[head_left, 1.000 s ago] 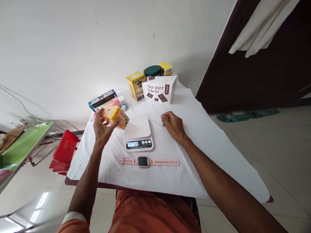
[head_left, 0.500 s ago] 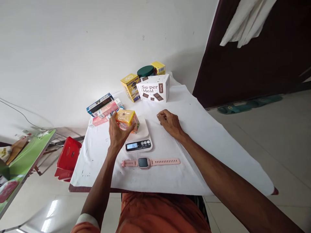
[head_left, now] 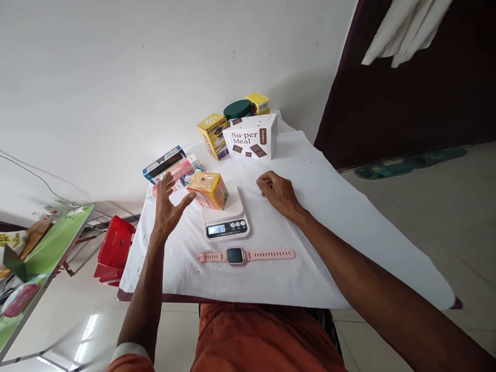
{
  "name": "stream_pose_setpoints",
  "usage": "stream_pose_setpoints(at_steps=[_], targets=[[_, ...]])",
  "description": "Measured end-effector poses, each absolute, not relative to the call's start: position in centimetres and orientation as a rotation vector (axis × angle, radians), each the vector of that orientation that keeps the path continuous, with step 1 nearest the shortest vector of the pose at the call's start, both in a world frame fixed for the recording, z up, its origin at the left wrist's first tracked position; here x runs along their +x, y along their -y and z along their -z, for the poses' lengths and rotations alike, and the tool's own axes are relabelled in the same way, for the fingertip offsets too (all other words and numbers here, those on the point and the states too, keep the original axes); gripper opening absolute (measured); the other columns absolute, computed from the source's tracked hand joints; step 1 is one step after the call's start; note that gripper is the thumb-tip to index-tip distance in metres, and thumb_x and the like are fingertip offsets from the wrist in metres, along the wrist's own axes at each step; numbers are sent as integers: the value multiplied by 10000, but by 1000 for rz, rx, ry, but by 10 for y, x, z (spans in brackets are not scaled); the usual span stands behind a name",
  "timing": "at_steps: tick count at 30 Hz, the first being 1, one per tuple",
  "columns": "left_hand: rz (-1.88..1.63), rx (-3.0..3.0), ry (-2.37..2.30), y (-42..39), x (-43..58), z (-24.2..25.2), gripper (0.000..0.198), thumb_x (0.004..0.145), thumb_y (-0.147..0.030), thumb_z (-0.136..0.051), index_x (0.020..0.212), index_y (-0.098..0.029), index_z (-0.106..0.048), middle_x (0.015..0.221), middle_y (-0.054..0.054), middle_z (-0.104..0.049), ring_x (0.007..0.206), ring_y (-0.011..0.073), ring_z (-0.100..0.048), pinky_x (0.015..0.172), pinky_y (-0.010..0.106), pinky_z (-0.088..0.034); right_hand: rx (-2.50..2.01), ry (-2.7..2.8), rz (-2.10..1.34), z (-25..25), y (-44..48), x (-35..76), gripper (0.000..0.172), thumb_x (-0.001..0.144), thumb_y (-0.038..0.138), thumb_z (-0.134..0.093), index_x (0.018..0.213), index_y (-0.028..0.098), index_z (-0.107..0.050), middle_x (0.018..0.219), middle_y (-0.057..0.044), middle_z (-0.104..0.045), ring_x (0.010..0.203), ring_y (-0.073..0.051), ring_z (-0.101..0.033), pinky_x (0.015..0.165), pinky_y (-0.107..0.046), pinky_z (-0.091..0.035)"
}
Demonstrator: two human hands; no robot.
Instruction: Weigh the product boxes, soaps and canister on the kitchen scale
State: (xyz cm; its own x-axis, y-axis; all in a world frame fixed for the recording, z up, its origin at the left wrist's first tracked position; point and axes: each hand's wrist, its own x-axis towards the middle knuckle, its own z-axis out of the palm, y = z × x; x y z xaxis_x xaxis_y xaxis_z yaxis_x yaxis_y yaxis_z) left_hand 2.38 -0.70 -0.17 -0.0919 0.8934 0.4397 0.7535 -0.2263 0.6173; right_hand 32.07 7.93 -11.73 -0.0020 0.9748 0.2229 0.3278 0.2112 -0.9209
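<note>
An orange and yellow box rests on the white digital kitchen scale, whose lit display seems to read 161. Just left of the box, my left hand is open, thumb and fingers spread, holding nothing. My right hand lies on the white cloth to the right of the scale, fingers curled in; whether anything is inside them is hidden. In front of the scale a smartwatch with a pink strap is laid out flat.
Behind the scale stand a white Su-per Meal box, a yellow box, a green-lidded tub and a smaller yellow box. Pink and blue cartons lie at the left. A red chair is beside the table.
My left hand has let go of the orange and yellow box and moved left, fingers opening. The scale's reading has dropped from about 363 to 161. My right hand stays put.
</note>
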Motion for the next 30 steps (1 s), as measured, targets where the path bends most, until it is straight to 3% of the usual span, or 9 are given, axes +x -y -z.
stream_pose_setpoints(at_steps=[6, 9, 12, 14, 17, 26, 30], targets=[[-524, 2475, -1611, -35, 37, -23, 1056, 700, -380, -912, 1598, -297, -363, 1654, 128, -389, 1568, 347, -318, 1268, 531, -313, -1295, 1520, -834, 116, -78, 322, 180, 900, 400, -538, 878, 230, -592, 778, -23, -681, 695, -185, -639, 725, -323, -502], [-189, 2521, -1575, -58, 46, -35, 954, 669, -277, -901, 1521, -300, -473, 1539, 102, -535, 1476, 346, -448, 1230, 531, -361, -1290, 1514, -834, 115, -78, 322, 178, 894, 404, -543, 874, 234, -588, 763, -17, -679, 685, -182, -635, 715, -318, -500], [-3, 2540, -1543, -74, 53, -47, 720, 641, -307, -908, 1307, -269, -636, 1287, 70, -679, 1234, 319, -623, 1091, 475, -485, -1277, 1497, -849, 115, -78, 321, 168, 885, 402, -545, 868, 238, -580, 757, -16, -676, 672, -182, -629, 696, -317, -498], [-28, 2549, -1547, -83, 55, -54, 621, 643, -346, -903, 1208, -243, -668, 1176, 52, -699, 1094, 290, -664, 986, 424, -530, -1269, 1494, -853, 115, -78, 321, 172, 885, 406, -539, 864, 239, -577, 760, -21, -676, 676, -187, -629, 698, -321, -499], [-198, 2572, -1589, -104, 61, -63, 612, 674, -399, -886, 1210, -214, -655, 1150, 47, -690, 1025, 267, -662, 927, 390, -533, -1259, 1519, -833, 116, -78, 322, 187, 898, 418, -524, 858, 241, -571, 765, -24, -676, 705, -191, -634, 714, -320, -499], [-292, 2516, -1679, -198, 115, -23, 570, 653, -287, -909, 1139, -136, -652, 1135, 110, -662, 1067, 318, -636, 959, 444, -525, -1251, 1541, -802, 122, -84, 322, 199, 900, 428, -503, 869, 245, -575, 763, -21, -690, 678, -189, -635, 684, -309, -512], [-353, 2453, -1708, -213, 123, 2, 601, 680, -303, -899, 1191, -129, -633, 1196, 142, -640, 1118, 339, -631, 996, 485, -525, -1277, 1555, -775, 123, -85, 321, 190, 894, 419, -509, 862, 246, -582, 740, -14, -689, 673, -191, -642, 671, -305, -505]])
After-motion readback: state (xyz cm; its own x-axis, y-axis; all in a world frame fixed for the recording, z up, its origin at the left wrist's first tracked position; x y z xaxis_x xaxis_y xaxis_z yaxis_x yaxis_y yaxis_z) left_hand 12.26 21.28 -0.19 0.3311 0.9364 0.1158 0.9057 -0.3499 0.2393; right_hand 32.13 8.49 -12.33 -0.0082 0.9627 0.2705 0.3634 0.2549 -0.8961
